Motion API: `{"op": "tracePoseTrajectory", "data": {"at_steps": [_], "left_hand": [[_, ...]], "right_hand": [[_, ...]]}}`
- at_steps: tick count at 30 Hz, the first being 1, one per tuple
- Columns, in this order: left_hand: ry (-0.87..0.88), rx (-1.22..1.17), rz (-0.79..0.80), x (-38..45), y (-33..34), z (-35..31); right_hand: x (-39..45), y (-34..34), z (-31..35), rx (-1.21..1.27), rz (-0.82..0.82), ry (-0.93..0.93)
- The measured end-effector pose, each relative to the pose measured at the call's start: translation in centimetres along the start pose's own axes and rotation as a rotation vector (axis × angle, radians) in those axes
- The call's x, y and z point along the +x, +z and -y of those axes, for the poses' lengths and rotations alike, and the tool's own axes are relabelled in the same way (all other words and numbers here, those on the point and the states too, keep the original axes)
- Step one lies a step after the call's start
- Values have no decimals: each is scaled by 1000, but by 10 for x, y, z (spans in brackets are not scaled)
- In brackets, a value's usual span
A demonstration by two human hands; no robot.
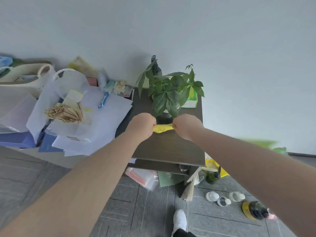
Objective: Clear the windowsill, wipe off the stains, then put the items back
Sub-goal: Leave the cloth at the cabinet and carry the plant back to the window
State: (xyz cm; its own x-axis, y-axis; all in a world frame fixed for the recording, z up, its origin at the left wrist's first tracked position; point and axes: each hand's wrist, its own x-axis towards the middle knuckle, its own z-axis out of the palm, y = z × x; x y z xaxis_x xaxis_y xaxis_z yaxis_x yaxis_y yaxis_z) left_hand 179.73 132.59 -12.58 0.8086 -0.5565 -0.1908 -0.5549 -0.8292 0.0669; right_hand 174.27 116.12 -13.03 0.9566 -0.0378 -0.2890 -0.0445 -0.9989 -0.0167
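Crumpled yellow cloth (162, 128) stretched between left hand (142, 126) and right hand (186, 126), both fists clenched on its ends, above dark wooden side table (164, 147), just before leafy green potted plant (168, 93).

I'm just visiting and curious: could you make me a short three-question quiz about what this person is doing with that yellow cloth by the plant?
1. True or false: both hands grip the yellow cloth.
2. What stands just beyond the cloth on the dark table? A) a kettle B) a potted plant C) a lamp
3. Fill in: the bundle of wooden sticks lies to the person's ____.

Key
1. True: the left hand and the right hand each hold one end, the cloth bunched between them.
2. B.
3. Left, on the white papers.
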Motion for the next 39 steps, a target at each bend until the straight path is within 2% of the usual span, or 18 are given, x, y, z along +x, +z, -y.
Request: {"op": "tracePoseTrajectory", "data": {"at_steps": [5,7,8,13,19,23,26,30,33,36,39], "left_hand": [[119,53,409,6,43,14],[180,105,545,8,59,21],[204,123,557,12,63,26],[178,29,450,28,65,44],[77,-230,221,46,59,49],[53,-399,213,63,65,50],[32,-510,185,80,70,51],[29,-661,116,96,64,45],[44,-636,81,102,57,42],[21,-605,86,105,55,43],[12,-650,95,106,56,41]], "right_hand": [[5,43,8,-72,443,-162],[4,58,10,-77,543,-163],[5,60,10,-51,550,-146],[16,56,0,65,465,-1],[37,50,-15,329,215,321],[50,50,-20,511,87,453],[61,45,-18,618,45,471],[63,27,-12,656,10,395],[61,18,-8,690,17,356],[65,18,-8,832,-54,348],[65,17,-8,881,-69,356]]}}
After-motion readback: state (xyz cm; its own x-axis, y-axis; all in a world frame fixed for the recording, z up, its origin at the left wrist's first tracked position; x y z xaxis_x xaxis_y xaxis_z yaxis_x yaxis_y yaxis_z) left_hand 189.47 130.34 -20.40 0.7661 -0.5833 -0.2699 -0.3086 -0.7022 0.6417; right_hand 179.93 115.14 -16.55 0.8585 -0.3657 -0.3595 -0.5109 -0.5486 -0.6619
